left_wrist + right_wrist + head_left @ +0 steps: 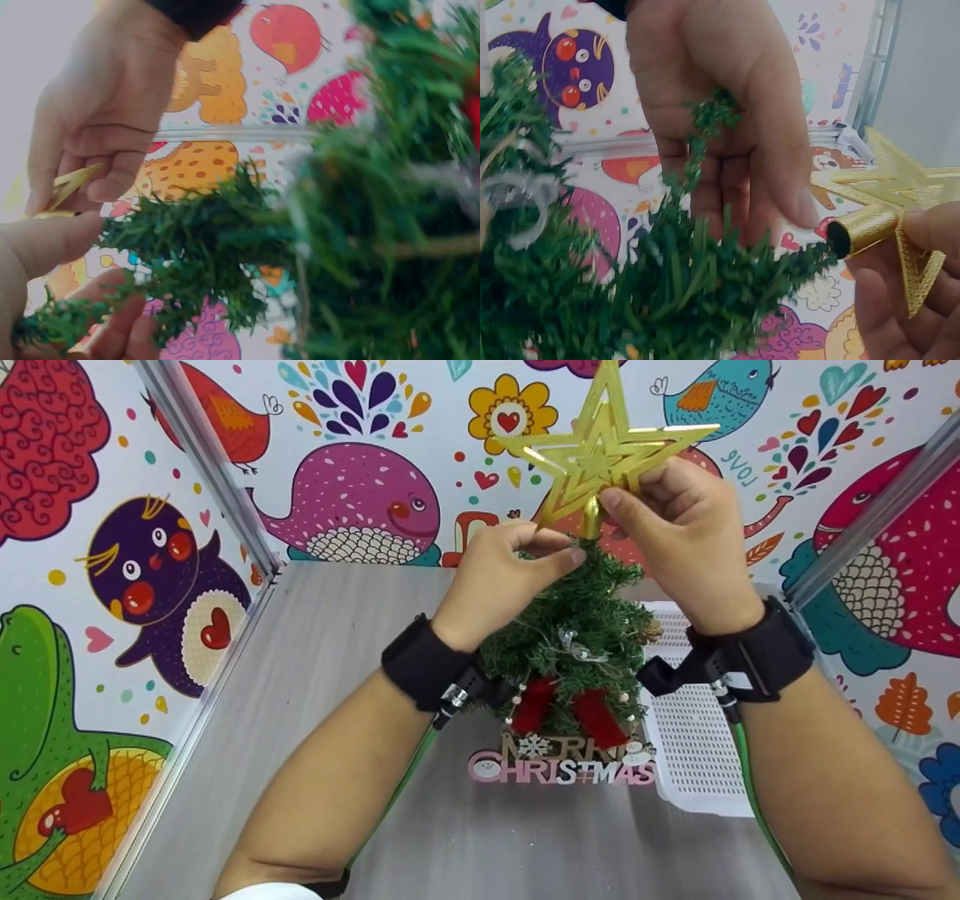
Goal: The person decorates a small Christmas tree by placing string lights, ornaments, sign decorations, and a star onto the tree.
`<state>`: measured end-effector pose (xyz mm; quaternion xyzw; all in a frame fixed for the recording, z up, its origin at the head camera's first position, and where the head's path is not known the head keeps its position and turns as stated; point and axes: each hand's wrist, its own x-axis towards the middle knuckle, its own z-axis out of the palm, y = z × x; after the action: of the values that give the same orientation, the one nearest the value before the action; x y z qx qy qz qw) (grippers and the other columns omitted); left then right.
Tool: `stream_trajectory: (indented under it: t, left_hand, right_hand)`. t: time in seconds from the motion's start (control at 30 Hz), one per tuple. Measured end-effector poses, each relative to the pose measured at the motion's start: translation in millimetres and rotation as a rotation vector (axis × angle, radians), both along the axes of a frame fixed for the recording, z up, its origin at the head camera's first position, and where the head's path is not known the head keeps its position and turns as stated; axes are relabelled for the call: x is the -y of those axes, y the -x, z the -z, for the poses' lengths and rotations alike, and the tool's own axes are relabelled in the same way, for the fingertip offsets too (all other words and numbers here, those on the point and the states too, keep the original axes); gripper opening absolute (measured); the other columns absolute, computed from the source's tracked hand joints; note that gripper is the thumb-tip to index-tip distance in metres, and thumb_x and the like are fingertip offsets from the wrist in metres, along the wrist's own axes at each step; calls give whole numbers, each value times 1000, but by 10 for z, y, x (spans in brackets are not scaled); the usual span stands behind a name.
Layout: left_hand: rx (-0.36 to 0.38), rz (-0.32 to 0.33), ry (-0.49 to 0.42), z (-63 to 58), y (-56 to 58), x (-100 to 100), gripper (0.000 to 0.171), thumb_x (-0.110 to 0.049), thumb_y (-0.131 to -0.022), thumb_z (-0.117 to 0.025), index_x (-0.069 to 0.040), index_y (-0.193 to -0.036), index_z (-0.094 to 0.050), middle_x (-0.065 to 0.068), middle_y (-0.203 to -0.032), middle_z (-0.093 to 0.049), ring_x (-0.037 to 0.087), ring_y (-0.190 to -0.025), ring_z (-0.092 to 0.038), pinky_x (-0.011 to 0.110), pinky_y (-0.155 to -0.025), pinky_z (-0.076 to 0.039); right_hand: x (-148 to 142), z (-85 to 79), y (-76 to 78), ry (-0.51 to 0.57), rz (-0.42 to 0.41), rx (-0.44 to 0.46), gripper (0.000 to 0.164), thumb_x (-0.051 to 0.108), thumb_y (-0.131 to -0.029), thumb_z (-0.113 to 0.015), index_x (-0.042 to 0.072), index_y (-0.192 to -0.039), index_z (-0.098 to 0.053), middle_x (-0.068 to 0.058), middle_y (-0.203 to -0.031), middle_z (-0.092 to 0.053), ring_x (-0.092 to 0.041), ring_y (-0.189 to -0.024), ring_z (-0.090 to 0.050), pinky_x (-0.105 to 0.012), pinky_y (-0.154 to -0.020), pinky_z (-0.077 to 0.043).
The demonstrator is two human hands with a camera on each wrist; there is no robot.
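Observation:
My right hand [694, 536] pinches a gold star tree topper [600, 465] between thumb and fingers, above a small green Christmas tree [577, 615]. In the right wrist view, the hollow end of the star's gold tube [866, 231] is right at the tip of the tree's top sprig. My left hand [499, 574] is at the treetop, its thumb and fingers spread about the upper branches. The left wrist view shows a sprig passing between that thumb [52, 244] and the fingers. A red bow [600, 720] hangs low on the tree.
A pink and white sign reading Merry Christmas [517, 769] stands at the tree's base. To the right is a white perforated basket [697, 742], partly behind the right wrist. Cartoon-printed panels [360, 495] with metal edge strips surround the grey table [322, 660].

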<state>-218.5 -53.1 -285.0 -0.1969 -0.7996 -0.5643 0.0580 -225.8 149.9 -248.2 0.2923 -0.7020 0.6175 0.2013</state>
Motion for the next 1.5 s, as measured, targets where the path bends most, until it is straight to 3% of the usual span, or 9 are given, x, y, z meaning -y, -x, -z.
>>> stream_trajectory:
  t: [0.13,0.27,0.43,0.6,0.83,1.0,1.13,1.23,1.5]
  left_hand:
    - [31,6,-25,-13,1,34,23,-27,-101,-76,-11,-117,-81,-1,-119,-74,12,-118,-62,32,-101,-49]
    - [14,2,-9,2,-5,32,22,-25,-102,-74,-10,-117,-82,0,-116,-75,12,-116,-63,31,-98,-50]
    - [-27,2,18,47,-28,6,22,-22,-104,-72,-6,-116,-81,5,-111,-74,17,-105,-66,28,-89,-51]
    - [-74,-9,46,70,-43,-3,23,-21,-104,-72,-4,-117,-81,6,-113,-74,16,-105,-66,26,-91,-51]
    - [-82,-94,11,118,-43,6,21,-28,-102,-75,-7,-106,-75,5,-110,-71,16,-100,-65,30,-87,-50]
    - [-94,-142,-83,127,-41,-18,24,-24,-103,-74,-8,-114,-60,3,-109,-71,12,-103,-66,31,-83,-51]
    - [-123,-133,-89,113,-50,-32,26,-21,-104,-71,-6,-125,-69,2,-107,-76,11,-101,-68,29,-81,-51]
    - [-136,-125,-61,113,-65,-24,23,-22,-103,-70,-9,-121,-75,1,-104,-76,11,-97,-67,29,-80,-48]
    - [-153,-143,-22,115,-64,-22,18,-22,-103,-71,-11,-115,-77,-1,-102,-74,11,-96,-65,29,-77,-46]
  right_hand:
    - [10,35,22,-4,9,-22,15,1,-101,-71,-4,-114,-76,-17,-103,-79,-21,-84,-76,-24,-74,-60]
    - [23,81,37,-29,5,-13,18,2,-101,-70,-4,-117,-76,-16,-106,-79,-21,-90,-77,-25,-79,-61]
    - [6,116,40,-139,67,-51,20,0,-102,-69,-3,-120,-75,-11,-103,-80,-16,-82,-74,-21,-75,-58]
    - [-25,116,44,-151,73,-86,20,-1,-102,-68,-4,-120,-74,-13,-105,-79,-13,-76,-70,-20,-71,-55]
    - [-45,216,22,-217,110,-59,20,2,-102,-70,-2,-121,-75,-8,-101,-80,-13,-75,-70,-19,-71,-55]
    - [-45,294,27,-181,108,-42,19,2,-101,-71,-3,-119,-76,-10,-103,-80,-13,-83,-74,-20,-74,-56]
    - [-53,327,36,-136,74,-42,21,-1,-101,-70,-3,-121,-76,-13,-107,-80,-15,-90,-76,-21,-78,-58]
    - [-56,352,32,-121,66,-32,22,-2,-101,-69,-2,-122,-76,-13,-110,-79,-16,-97,-77,-22,-82,-59]
    - [-86,373,26,-96,73,46,16,1,-100,-71,0,-115,-79,-11,-99,-80,-11,-74,-65,-22,-67,-49]
